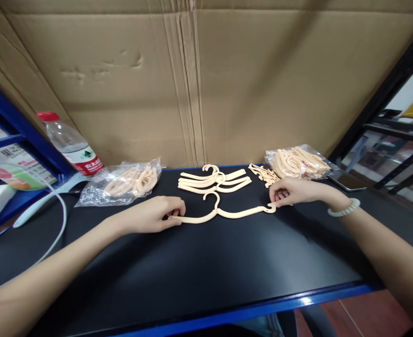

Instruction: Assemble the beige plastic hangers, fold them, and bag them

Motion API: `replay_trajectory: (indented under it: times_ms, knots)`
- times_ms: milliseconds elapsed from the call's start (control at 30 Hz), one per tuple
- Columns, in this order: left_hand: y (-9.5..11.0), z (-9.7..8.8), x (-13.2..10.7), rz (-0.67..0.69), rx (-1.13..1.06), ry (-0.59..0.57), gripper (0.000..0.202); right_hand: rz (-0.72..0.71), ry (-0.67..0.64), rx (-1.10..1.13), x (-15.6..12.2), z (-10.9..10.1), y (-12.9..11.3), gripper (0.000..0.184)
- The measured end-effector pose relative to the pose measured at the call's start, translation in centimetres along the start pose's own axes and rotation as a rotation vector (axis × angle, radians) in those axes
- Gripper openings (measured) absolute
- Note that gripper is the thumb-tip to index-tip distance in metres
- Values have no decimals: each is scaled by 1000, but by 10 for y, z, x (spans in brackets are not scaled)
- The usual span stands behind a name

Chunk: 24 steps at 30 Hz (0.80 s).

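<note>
Pinching 1 hanger (239, 215) at left with my left hand (157, 213), right hand (290, 191) clamped on small hooked piece (271, 209) at its right end, seemingly steadying both.

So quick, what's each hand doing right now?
Left hand: closed, holding one end of the hanger.
Right hand: closed, holding the small hooked piece at the hanger's other end.

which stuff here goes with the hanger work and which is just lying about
With the work:
- hanger, its left end in the left hand
- small hook at its right end, in the right hand
- hangers behind
- likely loose bits, left bag, right bag

Seemingly lying about:
- bottle
- phone
- cable
</note>
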<state>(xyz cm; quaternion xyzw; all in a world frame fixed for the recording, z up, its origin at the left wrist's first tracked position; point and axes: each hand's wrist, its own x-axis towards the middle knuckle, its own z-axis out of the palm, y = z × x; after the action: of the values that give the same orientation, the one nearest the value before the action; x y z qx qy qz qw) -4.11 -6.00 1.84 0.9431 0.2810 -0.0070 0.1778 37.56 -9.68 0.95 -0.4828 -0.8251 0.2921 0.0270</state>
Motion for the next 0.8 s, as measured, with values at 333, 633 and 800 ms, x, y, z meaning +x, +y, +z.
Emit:
replay_trajectory:
  times_ms: [333, 633, 800]
  knots:
    - [-27, -7, -1, 23, -225, -27, 17, 38, -9, 81, 1, 3, 2, 37]
    - [-29, -7, -1, -27, -205, 32, 20, 33, 70, 73, 5, 6, 7, 32]
    - [-35, -5, 0, -57, -200, 63, 20, 31, 100, 37, 8, 8, 11, 27]
